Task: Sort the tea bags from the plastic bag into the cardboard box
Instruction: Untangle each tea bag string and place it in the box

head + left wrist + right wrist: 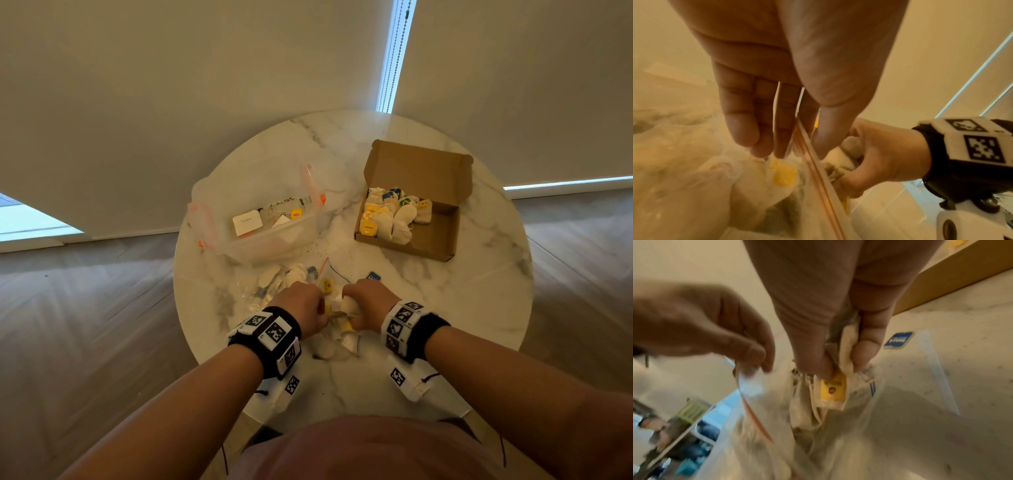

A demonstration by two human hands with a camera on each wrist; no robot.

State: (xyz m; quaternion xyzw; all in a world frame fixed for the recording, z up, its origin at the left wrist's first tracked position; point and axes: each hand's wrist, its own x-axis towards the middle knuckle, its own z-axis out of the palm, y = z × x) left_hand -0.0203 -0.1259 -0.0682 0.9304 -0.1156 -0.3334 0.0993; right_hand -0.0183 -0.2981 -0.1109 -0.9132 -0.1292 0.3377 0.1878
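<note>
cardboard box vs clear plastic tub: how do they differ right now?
The cardboard box is brown and opaque; the plastic tub is clear with orange clips. The box holds a cluster of tea bags; the tub holds mainly a white card and one yellow tag. Box sits on the right, tub left. Both are open on the table.

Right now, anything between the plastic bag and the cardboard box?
Head view: mostly bare table between plastic bag and cardboard box, with one loose blue tag and scattered tea crumbs.
</note>
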